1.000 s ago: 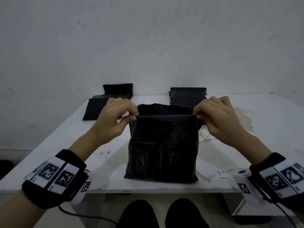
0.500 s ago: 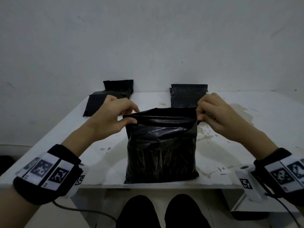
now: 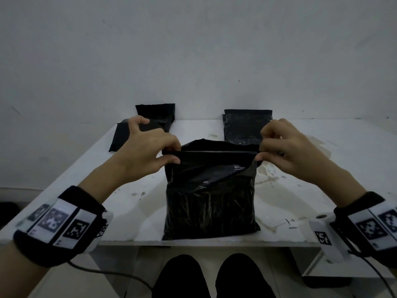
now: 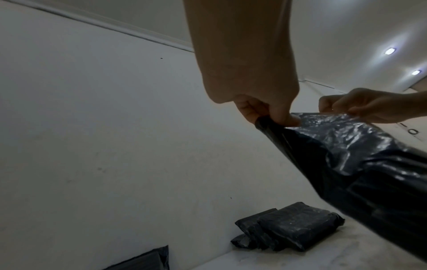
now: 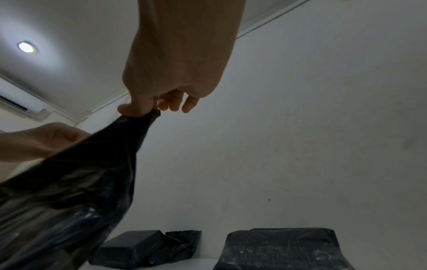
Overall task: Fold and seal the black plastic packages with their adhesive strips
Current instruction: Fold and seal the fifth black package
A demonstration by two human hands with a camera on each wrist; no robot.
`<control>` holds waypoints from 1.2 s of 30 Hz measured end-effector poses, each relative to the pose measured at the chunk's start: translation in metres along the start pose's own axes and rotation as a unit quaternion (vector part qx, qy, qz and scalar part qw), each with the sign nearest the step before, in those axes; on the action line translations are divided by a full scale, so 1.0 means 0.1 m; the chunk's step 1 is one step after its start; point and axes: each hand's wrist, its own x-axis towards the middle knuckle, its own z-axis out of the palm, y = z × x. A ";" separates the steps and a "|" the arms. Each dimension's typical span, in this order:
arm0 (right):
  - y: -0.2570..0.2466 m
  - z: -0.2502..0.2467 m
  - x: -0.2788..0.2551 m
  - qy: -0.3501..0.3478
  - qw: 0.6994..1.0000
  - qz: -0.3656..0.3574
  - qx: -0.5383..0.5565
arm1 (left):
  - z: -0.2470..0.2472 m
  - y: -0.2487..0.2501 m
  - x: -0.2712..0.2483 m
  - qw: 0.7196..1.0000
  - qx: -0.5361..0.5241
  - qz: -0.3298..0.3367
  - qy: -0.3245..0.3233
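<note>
Head view: We pinch the top corners of the black plastic package point(image 3: 210, 190), left hand point(image 3: 146, 151) and right hand point(image 3: 290, 149) each clamped thumb to fingers; its base sits at the near edge of the white table point(image 3: 322, 168).
Writing: we read only square coded markers on the wristbands point(image 3: 58, 222).
Left wrist view: thumb point(image 4: 283, 117) pressed on the crinkled corner.
Right wrist view: two more packages point(image 5: 284, 248) lie by the wall.

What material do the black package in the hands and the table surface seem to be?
Black package: thin glossy plastic film, apparently; it crinkles and shows sheen where both hands pinch its top edge. Table: hard white matte surface, chipped or stained; exact material unclear.
</note>
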 end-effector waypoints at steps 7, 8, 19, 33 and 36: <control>-0.02 0.03 -0.01 -0.011 0.999 -0.033 0.007 | 0.06 -0.03 -0.01 1.000 0.012 0.024 0.016; -0.02 0.02 -0.01 -0.012 0.999 -0.040 0.006 | 0.07 -0.05 -0.02 0.999 0.015 0.025 0.019; -0.06 -0.06 0.04 -0.012 0.987 0.074 0.139 | 0.00 -0.06 -0.04 0.985 -0.146 -0.091 0.012; -0.15 -0.12 0.08 -0.072 0.869 0.191 0.451 | -0.06 -0.07 -0.01 0.997 -0.074 -0.001 -0.001; -0.18 -0.15 0.12 -0.104 0.931 0.162 0.312 | -0.09 -0.07 -0.01 0.999 -0.022 0.041 -0.008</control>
